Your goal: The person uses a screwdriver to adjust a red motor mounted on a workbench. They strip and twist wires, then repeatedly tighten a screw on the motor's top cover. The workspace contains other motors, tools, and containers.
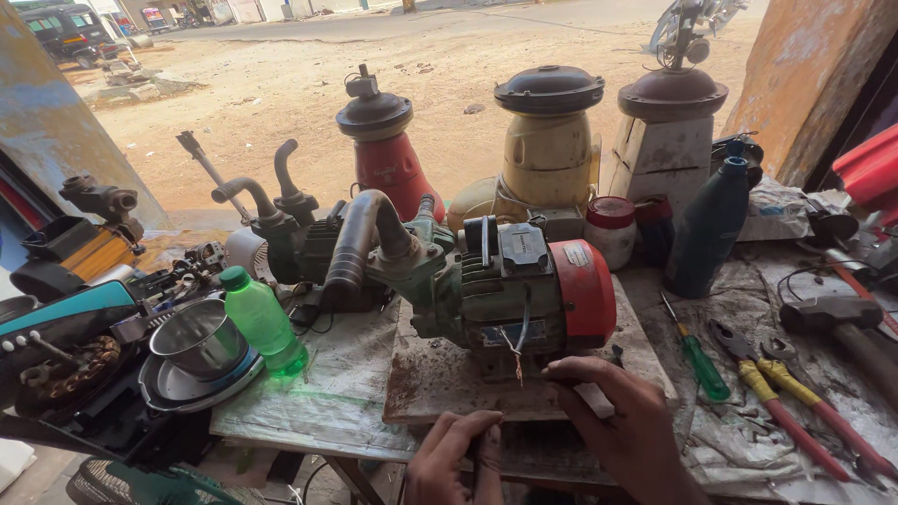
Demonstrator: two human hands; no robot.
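At the bottom centre of the frame, the right hand [622, 416] pinches a small whitish piece [595, 399] between its fingertips, just below bare wires [517, 360] hanging from the pump motor [510, 290]. The left hand [454, 458] rests curled and empty. The motor is grimy green with a red end cap [587, 292]. At left, a steel bowl [198, 337] looks empty; the green bottle [263, 321] holds liquid.

1. Green plastic bottle [263, 323] with a green cap, standing at the bench's left.
2. White jar [610, 231] with a red lid, behind the pump.
3. Tall dark teal bottle [708, 229], right of the jar.
4. Pale oval label [574, 254] on the pump's red end cover.
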